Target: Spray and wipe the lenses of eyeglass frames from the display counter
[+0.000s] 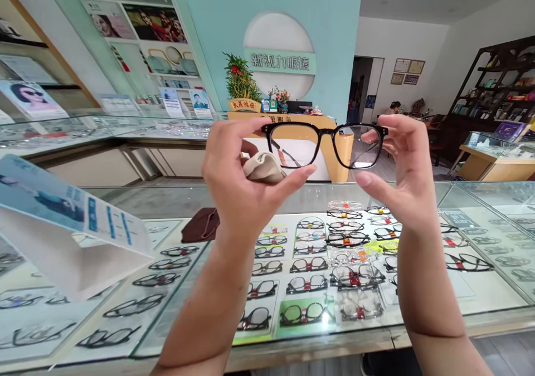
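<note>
I hold a pair of black-framed glasses (326,145) up at eye level over a glass display counter (317,342). My left hand (244,178) pinches the frame's left end between thumb and forefinger, with a beige cleaning cloth (263,167) tucked in its palm. My right hand (401,167) pinches the right end of the frame the same way. The lenses face me and the temples point away.
Rows of spectacle frames (317,264) lie under the counter glass. A dark brown cloth (200,225) lies on the counter at left. A folded leaflet stand (71,225) sits at the near left. A reception desk (301,136) stands behind, shelves (501,86) at right.
</note>
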`<action>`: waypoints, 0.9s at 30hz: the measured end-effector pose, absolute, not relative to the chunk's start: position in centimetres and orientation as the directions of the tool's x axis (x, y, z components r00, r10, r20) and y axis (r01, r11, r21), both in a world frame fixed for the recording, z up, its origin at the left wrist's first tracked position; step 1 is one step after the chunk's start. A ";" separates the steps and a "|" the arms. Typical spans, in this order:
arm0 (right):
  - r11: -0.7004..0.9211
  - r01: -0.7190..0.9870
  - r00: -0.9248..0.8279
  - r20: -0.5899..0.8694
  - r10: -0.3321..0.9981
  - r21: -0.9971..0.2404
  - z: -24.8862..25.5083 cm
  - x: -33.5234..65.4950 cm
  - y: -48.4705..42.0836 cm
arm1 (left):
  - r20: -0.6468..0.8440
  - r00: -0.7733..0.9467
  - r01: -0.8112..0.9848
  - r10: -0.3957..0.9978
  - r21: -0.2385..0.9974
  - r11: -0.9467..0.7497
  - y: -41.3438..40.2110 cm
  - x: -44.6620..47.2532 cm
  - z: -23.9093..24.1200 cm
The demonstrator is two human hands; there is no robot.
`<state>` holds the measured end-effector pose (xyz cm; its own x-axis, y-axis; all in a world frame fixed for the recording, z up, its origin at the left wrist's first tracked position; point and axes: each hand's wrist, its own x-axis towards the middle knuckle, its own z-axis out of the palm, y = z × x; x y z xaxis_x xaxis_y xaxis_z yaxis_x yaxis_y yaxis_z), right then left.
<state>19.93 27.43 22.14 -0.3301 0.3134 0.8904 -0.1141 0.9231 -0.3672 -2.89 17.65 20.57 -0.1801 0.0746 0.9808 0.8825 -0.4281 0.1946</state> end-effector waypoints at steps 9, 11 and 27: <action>0.899 -0.049 -0.295 0.867 0.403 -0.435 22.1 19.2 27.3 | 0.962 -0.262 0.872 0.077 0.270 -0.409 17.7 -2.2 20.3; 0.893 -0.050 -0.307 0.858 0.413 -0.448 22.1 19.3 27.4 | 0.961 -0.262 0.866 0.086 0.273 -0.419 17.8 -2.2 20.3; 0.803 -0.035 -0.400 0.745 0.534 -0.595 21.5 19.8 29.1 | 0.970 -0.244 0.897 0.015 0.231 -0.378 18.2 -1.6 20.0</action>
<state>19.77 29.09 21.53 -0.3995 0.5342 0.7450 -0.0346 0.8033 -0.5946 -1.59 18.18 19.97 -0.2437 0.0146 0.9697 0.8966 -0.3777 0.2311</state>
